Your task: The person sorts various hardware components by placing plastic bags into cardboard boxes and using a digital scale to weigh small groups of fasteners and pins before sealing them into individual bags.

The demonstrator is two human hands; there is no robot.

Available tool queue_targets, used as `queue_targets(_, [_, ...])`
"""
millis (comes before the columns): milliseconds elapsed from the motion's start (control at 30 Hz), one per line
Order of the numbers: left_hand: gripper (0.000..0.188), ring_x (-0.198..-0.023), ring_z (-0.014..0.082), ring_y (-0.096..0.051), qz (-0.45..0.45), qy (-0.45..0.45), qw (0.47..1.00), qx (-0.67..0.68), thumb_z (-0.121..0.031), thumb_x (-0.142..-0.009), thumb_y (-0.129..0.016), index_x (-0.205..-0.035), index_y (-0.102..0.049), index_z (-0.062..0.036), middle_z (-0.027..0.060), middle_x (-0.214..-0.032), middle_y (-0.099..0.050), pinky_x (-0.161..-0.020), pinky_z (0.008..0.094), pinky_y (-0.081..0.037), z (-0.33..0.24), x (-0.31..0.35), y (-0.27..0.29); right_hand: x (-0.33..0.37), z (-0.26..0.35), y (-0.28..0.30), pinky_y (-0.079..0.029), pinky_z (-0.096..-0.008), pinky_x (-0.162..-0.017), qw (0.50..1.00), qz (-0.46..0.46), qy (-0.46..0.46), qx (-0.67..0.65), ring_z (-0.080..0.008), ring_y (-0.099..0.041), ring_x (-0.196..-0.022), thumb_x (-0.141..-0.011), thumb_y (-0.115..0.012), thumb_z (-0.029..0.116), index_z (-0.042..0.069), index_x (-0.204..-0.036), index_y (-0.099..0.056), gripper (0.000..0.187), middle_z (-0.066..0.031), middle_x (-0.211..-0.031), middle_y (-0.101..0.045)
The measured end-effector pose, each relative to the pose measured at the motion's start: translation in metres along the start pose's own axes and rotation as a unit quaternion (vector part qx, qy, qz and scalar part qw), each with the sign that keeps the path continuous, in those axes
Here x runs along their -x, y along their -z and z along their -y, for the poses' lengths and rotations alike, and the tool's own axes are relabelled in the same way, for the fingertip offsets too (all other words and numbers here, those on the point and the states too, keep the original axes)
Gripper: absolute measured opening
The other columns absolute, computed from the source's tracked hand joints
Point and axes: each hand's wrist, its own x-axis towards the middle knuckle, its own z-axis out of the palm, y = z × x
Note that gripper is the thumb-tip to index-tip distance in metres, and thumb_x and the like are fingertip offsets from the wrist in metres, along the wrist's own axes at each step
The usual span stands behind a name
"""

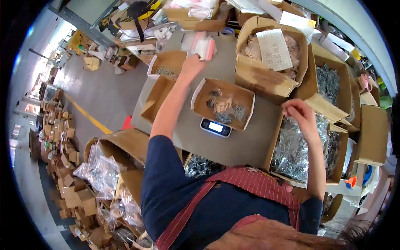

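Observation:
My left hand reaches out to the far side of the table, its fingers closed at the near edge of clear plastic bags with red strips. My right hand hovers over a carton of bagged screws, fingers curled together; anything between them is too small to make out. Between my arms, a shallow cardboard tray holds small separate piles of screws, tan plugs and dark parts. It rests on a digital scale with a lit display.
Beside my left forearm are an open cardboard tray and another tray with loose screws. A tall carton of tan parts stands at the far right, near a carton of metal screws. Bagged goods lie at lower left.

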Motion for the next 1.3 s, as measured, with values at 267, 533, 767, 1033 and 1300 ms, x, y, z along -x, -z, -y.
queue_targets(267, [0.042,-0.112,0.0354,-0.057,-0.194,-0.139,0.913,-0.330,-0.023,-0.076,-0.069,-0.116,-0.063,-0.0105,0.0163,-0.114,-0.063,-0.091,0.0474,-0.044,0.060,-0.116,-0.082,0.065,0.011,0.056,-0.054,-0.0288,-0.076,0.971,-0.232,-0.049,-0.022,-0.0166,-0.067,-0.086,-0.089,-0.057,0.003,0.003,-0.125,-0.054,0.036,-0.0090,-0.118,-0.061])
queue_targets(533, [0.017,-0.090,0.0262,-0.066,-0.283,-0.100,0.952,0.064,-0.012,-0.085,-0.061,-0.098,-0.070,-0.0068,0.0097,-0.097,-0.069,-0.077,0.0361,-0.051,0.053,-0.141,-0.040,0.067,0.015,0.058,-0.054,-0.0291,-0.077,0.961,-0.268,-0.061,0.004,-0.0151,-0.066,-0.086,-0.089,-0.056,0.005,0.000,-0.119,-0.059,0.030,-0.0090,-0.114,-0.064])
queue_targets(767, [0.019,-0.076,0.0106,-0.061,-0.040,-0.148,0.753,0.640,-0.021,-0.095,-0.061,-0.093,-0.067,-0.0022,0.0021,-0.084,-0.065,-0.061,0.0260,-0.048,-0.056,-0.020,0.036,0.010,0.029,0.008,-0.052,-0.0275,-0.082,0.994,-0.108,-0.015,0.019,-0.0127,-0.065,-0.087,-0.093,-0.058,0.008,0.000,-0.118,-0.059,0.026,-0.0079,-0.096,-0.067])
queue_targets(1033, [0.017,-0.066,0.0048,-0.055,0.368,-0.293,0.708,0.526,-0.019,-0.096,-0.060,-0.089,-0.061,-0.0044,-0.0024,-0.080,-0.060,-0.055,0.0214,-0.043,-0.154,0.202,0.079,-0.013,0.060,-0.049,-0.031,-0.0373,-0.112,0.949,0.244,0.022,-0.196,-0.0213,-0.038,-0.135,-0.085,-0.074,0.016,0.006,-0.151,-0.024,0.083,-0.0116,-0.143,-0.041])
queue_targets(1300, [0.023,-0.046,0.0032,-0.045,0.178,-0.191,0.798,0.544,-0.025,-0.097,-0.061,-0.087,-0.061,-0.0047,-0.0034,-0.057,-0.052,-0.043,0.0208,-0.032,-0.146,0.234,0.093,0.014,0.043,-0.015,-0.051,-0.0273,-0.071,0.967,0.154,-0.039,-0.200,-0.0123,-0.063,-0.075,-0.082,-0.073,0.008,0.001,-0.114,-0.063,0.034,-0.0061,-0.089,-0.069])
